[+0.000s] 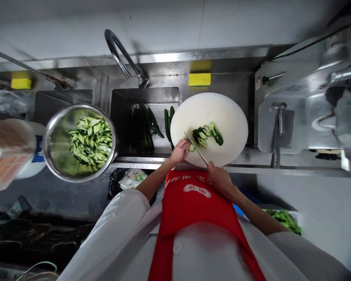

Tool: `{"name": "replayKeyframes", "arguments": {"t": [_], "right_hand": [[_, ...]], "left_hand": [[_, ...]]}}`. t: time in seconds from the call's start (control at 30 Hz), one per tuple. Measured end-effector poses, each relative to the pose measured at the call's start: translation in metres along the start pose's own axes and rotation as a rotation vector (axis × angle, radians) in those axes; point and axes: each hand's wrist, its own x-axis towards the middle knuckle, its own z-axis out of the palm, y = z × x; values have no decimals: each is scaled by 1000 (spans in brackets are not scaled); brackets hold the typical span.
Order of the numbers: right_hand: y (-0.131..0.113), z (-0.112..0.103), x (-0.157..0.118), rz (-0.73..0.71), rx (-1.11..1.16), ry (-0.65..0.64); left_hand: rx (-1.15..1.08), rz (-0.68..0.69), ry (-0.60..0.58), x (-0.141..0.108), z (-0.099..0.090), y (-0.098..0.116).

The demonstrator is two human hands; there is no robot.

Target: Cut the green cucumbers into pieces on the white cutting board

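Note:
A round white cutting board point(219, 105) lies on the steel counter beside the sink. On its left front part my left hand point(180, 151) is closed on a cucumber piece point(191, 148). My right hand point(219, 177) grips the handle of a knife point(200, 153), whose blade slants up and left against that piece. Sliced cucumber point(200, 136) and a short cucumber chunk point(216, 133) rest mid-board. Whole cucumbers point(146, 125) lie in the sink, others point(167, 125) near the board's left edge. Many cut pieces point(90, 138) fill part of a steel bowl point(54, 156) at the left.
A faucet point(121, 50) arches over the sink point(144, 93). Yellow sponges point(199, 79) sit along the back ledge. A steel machine point(298, 97) stands at the right. Below the counter are a bagged bin point(131, 178) and a crate of greens point(285, 220). A plastic basket point(6, 156) is far left.

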Motion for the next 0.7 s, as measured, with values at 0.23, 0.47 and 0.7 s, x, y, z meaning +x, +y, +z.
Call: {"name": "replayKeyframes", "arguments": {"t": [0.23, 0.47, 0.7], "right_hand": [[-6, -5, 4, -7, 15, 9], [-11, -4, 10, 10, -17, 24], [-15, -3, 14, 28, 0, 35]], "left_hand": [[-167, -67, 4, -2, 0, -3], [-221, -119, 8, -5, 5, -6], [-231, -123, 27, -12, 0, -8]]}}
